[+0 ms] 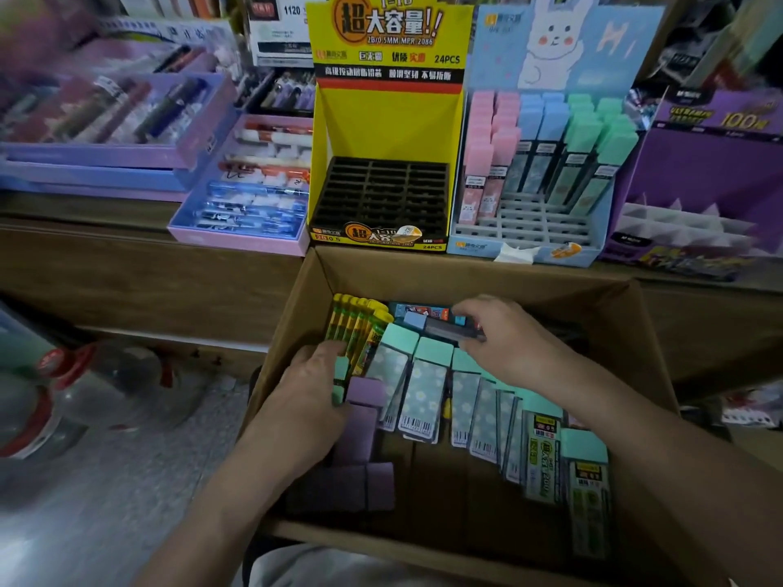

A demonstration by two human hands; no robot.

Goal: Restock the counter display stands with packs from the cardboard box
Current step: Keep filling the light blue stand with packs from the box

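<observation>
An open brown cardboard box (487,281) stands below the front edge of the wooden table (84,213); many flat packs lie inside it. The right hand (508,345) is at the back of the box; its thumb and fingers (478,307) pinch a slim dark pack with a pale blue cap (440,326), held crosswise just above the mint-capped packs with a daisy print (423,387). The left hand (313,391) lies on the left side of the box; its fingers are bent down onto the packs beside a bundle of yellow-and-green packs (356,328), and its thumb is against the purple-capped packs (360,421); I cannot tell whether it grips anything or only rests there. Green-labelled packs (542,451) lie along the right side of the box, partly overlapping.

On the table just behind the box stands a yellow cardboard display stand (381,120) with a black slotted tray (385,197) at its foot; just beside it on the right is a pale blue display stand printed with a white rabbit (551,44); its back rows hold upright pink-, blue- and mint-capped packs (551,133). Further right is a purple display stand (699,171), blurred; left of the yellow stand lie lilac trays of pens (250,197).
</observation>
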